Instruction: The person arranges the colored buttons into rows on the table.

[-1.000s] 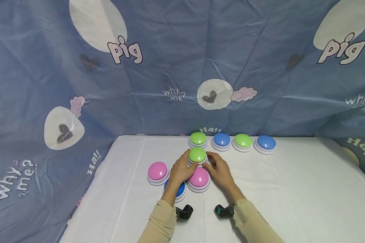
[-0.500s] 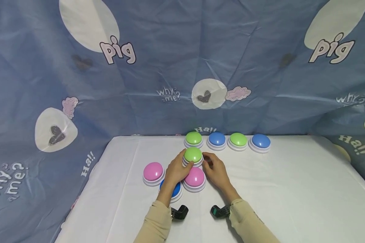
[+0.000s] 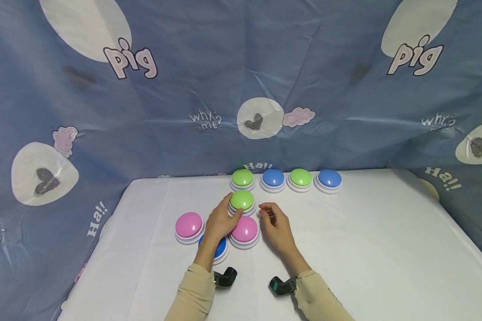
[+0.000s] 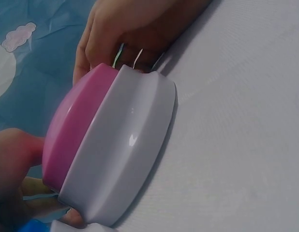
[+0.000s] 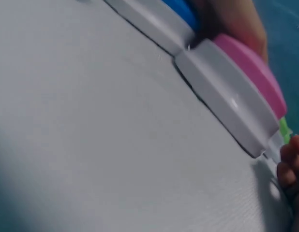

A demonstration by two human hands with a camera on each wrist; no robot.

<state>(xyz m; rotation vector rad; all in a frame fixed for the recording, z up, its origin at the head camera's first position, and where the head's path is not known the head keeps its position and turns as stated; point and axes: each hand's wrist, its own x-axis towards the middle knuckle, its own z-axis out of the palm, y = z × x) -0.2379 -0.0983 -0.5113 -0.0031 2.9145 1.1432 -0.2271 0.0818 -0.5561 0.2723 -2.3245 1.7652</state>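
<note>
My left hand (image 3: pixel 221 219) grips the left side of a green push button (image 3: pixel 242 200) with a white base, its thumb at the front rim. Just to the right, my right hand (image 3: pixel 278 228) is apart from that button, fingers loosely bent and holding nothing. Directly in front of the green button sits a pink button (image 3: pixel 245 229), seen side-on in the left wrist view, where its white base (image 4: pixel 120 140) rests on the cloth. A blue button (image 3: pixel 221 248) lies partly hidden under my left wrist. In the right wrist view, the right fingertips (image 5: pixel 287 166) are close to the pink button's base.
Along the back edge of the white-covered table (image 3: pixel 369 249) stand a green button (image 3: pixel 243 178), a blue one (image 3: pixel 273 178), another green one (image 3: pixel 301 178) and another blue one (image 3: pixel 329 179). A second pink button (image 3: pixel 189 225) sits at left. A printed blue cloth (image 3: pixel 176 147) hangs behind.
My right hand has let go of the green button's right side and drawn a little to the right. The left hand stays on the button. The head view has shifted, sliding everything leftward.
</note>
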